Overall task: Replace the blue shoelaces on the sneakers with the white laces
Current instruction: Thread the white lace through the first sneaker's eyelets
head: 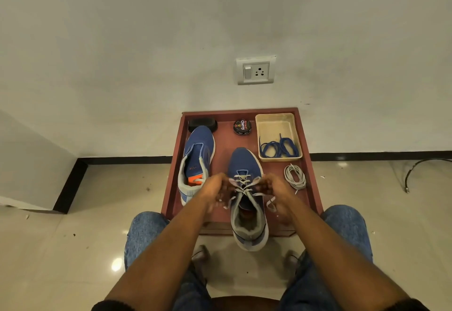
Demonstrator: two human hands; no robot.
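Between both hands, a blue sneaker (247, 164) with its heel hanging off the surface (225, 144), close for easy lacing. Left hand (216, 189) and right hand (275, 192) with fingers curled, each pinching an end of the white lace (243, 183), pulling it snug. Left of the fingers, second sneaker (198, 154), no lace yet. Right, spare white lace (295, 176). Beyond, blue laces (278, 149) dropped in a tray (276, 121). Shiny tiled floor (73, 237), white wall (146, 41), socket (256, 71).

A plain room in a home: polished floor tiles (73, 249), bare painted wall (146, 41), black skirting (367, 156), a wall socket (256, 71).
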